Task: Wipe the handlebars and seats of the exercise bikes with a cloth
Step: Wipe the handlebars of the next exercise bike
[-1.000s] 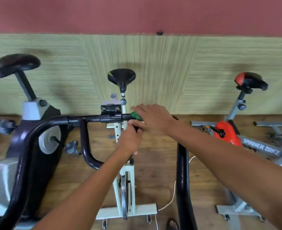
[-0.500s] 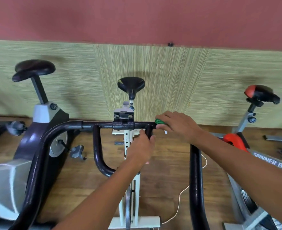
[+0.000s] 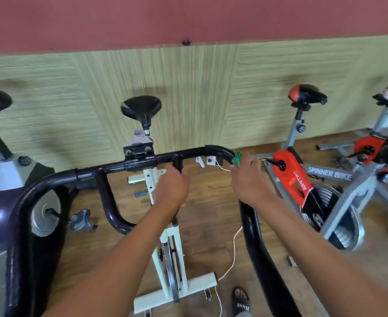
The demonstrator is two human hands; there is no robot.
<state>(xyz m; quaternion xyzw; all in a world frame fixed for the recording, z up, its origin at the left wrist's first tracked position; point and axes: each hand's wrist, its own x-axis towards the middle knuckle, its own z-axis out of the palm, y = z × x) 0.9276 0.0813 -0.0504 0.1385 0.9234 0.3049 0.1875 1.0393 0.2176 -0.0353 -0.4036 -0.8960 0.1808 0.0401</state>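
Green cloth (image 3: 237,159) pinched in the right hand (image 3: 250,181), fingers curled, at the right bend of the handlebar (image 3: 140,164). Left hand (image 3: 172,188) grips the handlebar's inner post. Seat (image 3: 141,108) sits past the handlebar, wood floor (image 3: 211,216) showing under it.

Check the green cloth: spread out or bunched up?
Bunched up: only a small crumpled green wad of the cloth pokes out of the right hand, held against the handlebar bend.
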